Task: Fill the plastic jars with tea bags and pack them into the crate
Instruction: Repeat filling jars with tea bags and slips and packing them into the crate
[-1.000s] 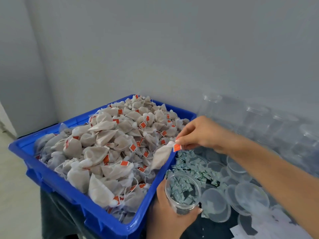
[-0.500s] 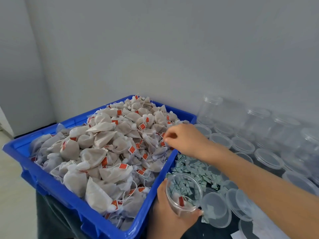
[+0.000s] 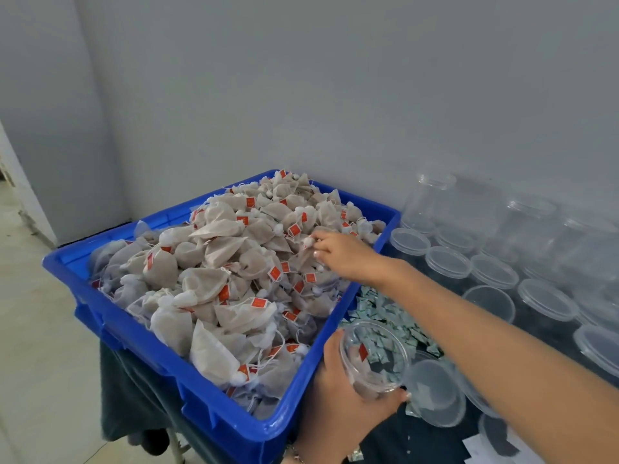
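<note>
Fingers (image 3: 316,244) half-buried among tea bags (image 3: 214,279); pinch unclear.

— What sort of place is this?

— A small packing workroom, by the look of it, not a home kitchen. A big blue crate (image 3: 187,390) sits at the left edge of a dark-covered table (image 3: 418,440), heaped with tea bags (image 3: 214,276) by the hundred.

— Anything else?

— Rows of identical clear plastic jars (image 3: 492,272) stand along the table's far right side against a bare grey wall (image 3: 335,95), with loose lids (image 3: 435,393) and a pile of small green sachets (image 3: 385,313) near the front edge. Plain pale floor (image 3: 40,329) on the left.
</note>
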Demonstrator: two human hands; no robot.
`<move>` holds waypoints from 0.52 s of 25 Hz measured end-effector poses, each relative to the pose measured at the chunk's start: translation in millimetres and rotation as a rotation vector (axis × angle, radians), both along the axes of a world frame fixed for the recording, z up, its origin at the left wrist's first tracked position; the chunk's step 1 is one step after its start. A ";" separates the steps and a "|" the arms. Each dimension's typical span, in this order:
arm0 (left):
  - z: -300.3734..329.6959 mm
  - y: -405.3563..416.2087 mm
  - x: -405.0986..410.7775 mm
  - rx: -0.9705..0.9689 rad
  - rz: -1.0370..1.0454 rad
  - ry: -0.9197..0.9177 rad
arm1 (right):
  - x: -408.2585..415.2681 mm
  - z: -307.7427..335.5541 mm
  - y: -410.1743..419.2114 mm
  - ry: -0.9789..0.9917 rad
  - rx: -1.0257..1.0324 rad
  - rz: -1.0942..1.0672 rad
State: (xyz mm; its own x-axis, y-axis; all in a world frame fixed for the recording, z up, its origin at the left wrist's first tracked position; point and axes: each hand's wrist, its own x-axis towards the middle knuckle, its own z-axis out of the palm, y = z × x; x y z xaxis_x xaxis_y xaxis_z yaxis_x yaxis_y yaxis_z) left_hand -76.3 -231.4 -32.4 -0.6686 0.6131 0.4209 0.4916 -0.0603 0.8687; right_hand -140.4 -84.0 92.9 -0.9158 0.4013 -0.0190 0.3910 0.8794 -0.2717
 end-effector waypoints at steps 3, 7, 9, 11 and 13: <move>-0.5 -4.0 -2.8 -0.012 0.006 0.015 | 57.9 38.5 -18.4 0.213 -0.091 0.059; 5.8 0.6 -1.3 0.023 0.055 0.041 | 125.4 58.5 -43.5 0.199 -0.281 0.003; 4.6 -0.2 -2.3 -0.013 0.068 0.012 | 138.3 49.5 -58.5 -0.069 -0.206 -0.003; 1.2 -0.9 -1.5 -0.017 0.050 -0.008 | 140.1 37.2 -65.9 -0.204 -0.140 0.005; -0.6 -2.6 0.6 0.004 0.047 -0.026 | 131.4 37.7 -64.9 -0.081 -0.099 -0.038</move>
State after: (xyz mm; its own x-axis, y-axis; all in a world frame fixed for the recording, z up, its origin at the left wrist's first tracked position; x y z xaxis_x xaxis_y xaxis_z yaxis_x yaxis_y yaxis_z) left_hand -75.8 -234.0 -33.0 -0.7076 0.5791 0.4049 0.4708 -0.0409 0.8813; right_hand -9.0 -148.9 130.6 -0.8939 0.4278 -0.1338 0.4475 0.8340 -0.3228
